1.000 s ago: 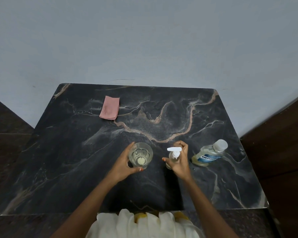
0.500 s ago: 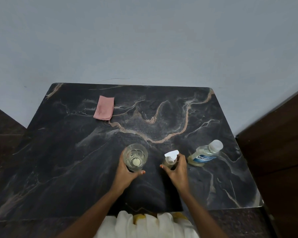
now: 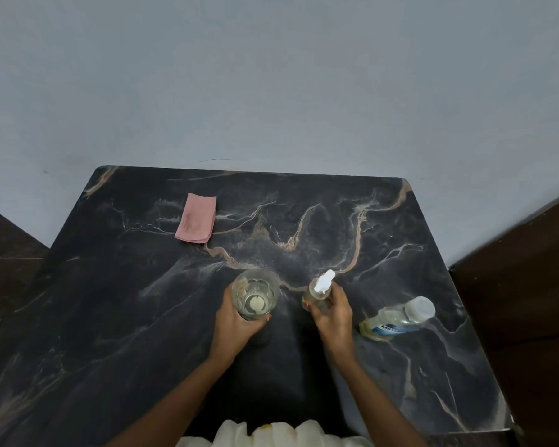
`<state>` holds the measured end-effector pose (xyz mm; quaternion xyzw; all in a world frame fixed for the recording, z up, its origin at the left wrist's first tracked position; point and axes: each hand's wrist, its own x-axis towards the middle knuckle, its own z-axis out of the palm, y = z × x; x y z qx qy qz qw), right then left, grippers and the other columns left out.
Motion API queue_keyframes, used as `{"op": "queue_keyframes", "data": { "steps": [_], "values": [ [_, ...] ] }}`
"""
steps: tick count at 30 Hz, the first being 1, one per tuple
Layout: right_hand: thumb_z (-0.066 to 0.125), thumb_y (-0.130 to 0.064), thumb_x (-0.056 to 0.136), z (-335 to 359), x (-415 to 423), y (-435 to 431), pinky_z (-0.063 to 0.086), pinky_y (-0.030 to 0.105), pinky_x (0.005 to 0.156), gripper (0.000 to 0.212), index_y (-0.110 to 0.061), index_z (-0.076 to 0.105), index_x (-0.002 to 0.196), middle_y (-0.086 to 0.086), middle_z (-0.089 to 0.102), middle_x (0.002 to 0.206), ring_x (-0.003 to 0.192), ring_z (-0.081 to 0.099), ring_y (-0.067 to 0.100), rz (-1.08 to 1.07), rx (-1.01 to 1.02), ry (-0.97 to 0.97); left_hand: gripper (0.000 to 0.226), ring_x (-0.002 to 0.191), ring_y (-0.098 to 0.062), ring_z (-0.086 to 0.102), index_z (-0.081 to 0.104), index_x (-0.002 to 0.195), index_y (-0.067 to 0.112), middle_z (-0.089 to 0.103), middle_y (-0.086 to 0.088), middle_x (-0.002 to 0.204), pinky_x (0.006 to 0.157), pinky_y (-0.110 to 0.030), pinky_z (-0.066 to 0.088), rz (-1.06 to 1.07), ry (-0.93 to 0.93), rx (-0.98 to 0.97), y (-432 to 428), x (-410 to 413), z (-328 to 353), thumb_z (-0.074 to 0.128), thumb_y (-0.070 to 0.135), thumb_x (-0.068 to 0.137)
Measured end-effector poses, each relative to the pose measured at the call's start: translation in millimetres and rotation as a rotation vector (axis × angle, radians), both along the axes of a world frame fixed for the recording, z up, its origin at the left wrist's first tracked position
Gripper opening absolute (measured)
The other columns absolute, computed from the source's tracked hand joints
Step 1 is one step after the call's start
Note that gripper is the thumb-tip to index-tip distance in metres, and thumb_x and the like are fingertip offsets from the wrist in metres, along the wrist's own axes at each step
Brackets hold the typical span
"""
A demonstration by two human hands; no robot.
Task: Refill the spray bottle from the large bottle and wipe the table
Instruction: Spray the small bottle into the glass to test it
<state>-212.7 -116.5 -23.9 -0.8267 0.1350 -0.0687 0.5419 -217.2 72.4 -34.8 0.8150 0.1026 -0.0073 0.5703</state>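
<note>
From my feed, the spray bottle (image 3: 318, 293) stands near the middle of the counter (image 3: 110, 317), towards the near edge. It is small and clear, with a white spray head pointing to the far right and a pale yellowish tint low in its body. My right hand (image 3: 333, 319) grasps it from the near side, with the fingers curled round the body and covering most of the lower part, so I cannot read its fill level.

Just left of it, apart from the bottle, my left hand (image 3: 236, 325) wraps round a clear glass (image 3: 255, 293). There is a pale round spot at the bottom of the glass, and I cannot tell whether it is liquid or just the base.

The large bottle (image 3: 397, 319) sits to the right of the right hand, not touching it. It is clear with pale yellow liquid, a blue and white label and a whitish cap. It looks slanted towards the far right, and I cannot tell if that is the wide lens. The label text is too blurred to read.

A folded pink cloth (image 3: 196, 222) lies flat at the far left, well apart from everything else. White fabric (image 3: 271, 435) is cut off by the bottom edge of the view.
</note>
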Motion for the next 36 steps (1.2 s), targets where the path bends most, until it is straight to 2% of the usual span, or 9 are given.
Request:
{"op": "queue_keyframes", "data": {
  "steps": [3, 6, 8, 11, 15, 17, 20, 26, 36],
  "values": [
    [0.071, -0.002, 0.074, 5.8, 30.3, 7.0, 0.048, 0.035, 0.095, 0.053, -0.007, 0.051, 0.122, 0.008, 0.062, 0.117, 0.107, 0.058, 0.019, 0.001, 0.013, 0.010, 0.079, 0.089, 0.010, 0.055, 0.040, 0.112, 0.039, 0.056, 0.024, 0.096, 0.074, -0.004, 0.040, 0.019, -0.002, -0.015, 1.3, 29.7, 7.0, 0.086, 0.028, 0.049],
    [0.069, -0.001, 0.076, 13.3, 65.0, 14.3, 0.046, 0.029, 0.094, 0.052, -0.009, 0.051, 0.124, 0.006, 0.063, 0.117, 0.107, 0.058, 0.017, 0.017, 0.041, 0.002, 0.080, 0.095, -0.004, 0.056, 0.041, 0.115, 0.032, 0.055, 0.018, 0.100, 0.084, -0.019, 0.042, 0.042, -0.021, -0.027, 2.8, 62.9, 10.7, 0.087, 0.028, 0.049],
    [0.067, 0.001, 0.076, 16.4, 86.9, 17.6, 0.045, 0.030, 0.096, 0.052, -0.009, 0.050, 0.124, 0.007, 0.063, 0.117, 0.107, 0.058, 0.017, 0.035, 0.015, -0.019, 0.080, 0.100, -0.010, 0.055, 0.041, 0.116, 0.028, 0.055, 0.010, 0.106, 0.086, -0.022, 0.043, 0.052, -0.044, -0.026, 4.4, 83.6, 11.7, 0.087, 0.025, 0.050],
    [0.067, 0.003, 0.076, 19.0, 117.9, 19.7, 0.043, 0.027, 0.096, 0.054, -0.007, 0.049, 0.126, 0.010, 0.062, 0.119, 0.107, 0.057, 0.016, 0.017, 0.003, -0.024, 0.082, 0.102, -0.009, 0.053, 0.040, 0.118, 0.027, 0.052, 0.011, 0.109, 0.085, -0.012, 0.039, 0.069, -0.074, -0.014, 8.5, 114.1, 11.2, 0.086, 0.021, 0.051],
    [0.066, 0.003, 0.077, 18.4, 153.3, 21.1, 0.041, 0.020, 0.092, 0.054, -0.008, 0.048, 0.127, 0.010, 0.061, 0.120, 0.105, 0.055, 0.012, 0.014, 0.000, -0.021, 0.084, 0.106, -0.010, 0.049, 0.040, 0.123, 0.020, 0.050, 0.009, 0.114, 0.093, -0.024, 0.039, 0.104, -0.079, 0.003, 14.2, 149.4, 6.9, 0.086, 0.019, 0.053],
    [0.066, 0.003, 0.077, 17.7, 167.2, 21.7, 0.042, 0.018, 0.089, 0.055, -0.009, 0.047, 0.127, 0.010, 0.061, 0.120, 0.103, 0.055, 0.011, 0.017, 0.003, -0.011, 0.083, 0.105, -0.009, 0.047, 0.040, 0.122, 0.019, 0.048, 0.010, 0.112, 0.090, -0.023, 0.036, 0.118, -0.077, 0.028, 16.0, 162.0, 4.7, 0.086, 0.021, 0.053],
    [0.065, 0.004, 0.078, 14.0, 185.5, 23.5, 0.043, 0.025, 0.093, 0.054, -0.007, 0.047, 0.127, 0.012, 0.060, 0.121, 0.109, 0.056, 0.019, 0.019, 0.000, -0.004, 0.085, 0.105, -0.008, 0.046, 0.038, 0.124, 0.019, 0.047, 0.009, 0.113, 0.090, -0.021, 0.035, 0.120, -0.064, 0.044, 18.4, 177.9, 0.5, 0.086, 0.023, 0.054],
    [0.066, 0.004, 0.077, 4.5, 205.6, 28.5, 0.044, 0.031, 0.097, 0.056, -0.007, 0.046, 0.128, 0.013, 0.057, 0.125, 0.116, 0.053, 0.025, 0.043, -0.037, 0.032, 0.089, 0.115, -0.014, 0.045, 0.035, 0.128, 0.016, 0.049, -0.007, 0.129, 0.097, -0.025, 0.033, 0.132, -0.043, 0.061, 20.9, 197.4, -7.8, 0.085, 0.023, 0.055],
    [0.067, 0.002, 0.077, -7.2, 215.5, 31.2, 0.037, 0.020, 0.094, 0.058, -0.010, 0.045, 0.129, 0.010, 0.057, 0.126, 0.112, 0.050, 0.012, 0.041, -0.016, 0.058, 0.091, 0.117, -0.011, 0.042, 0.033, 0.130, 0.015, 0.047, -0.007, 0.132, 0.100, -0.025, 0.032, 0.101, -0.027, 0.026, 23.7, 207.4, -14.0, 0.085, 0.021, 0.056]
  ]
}}
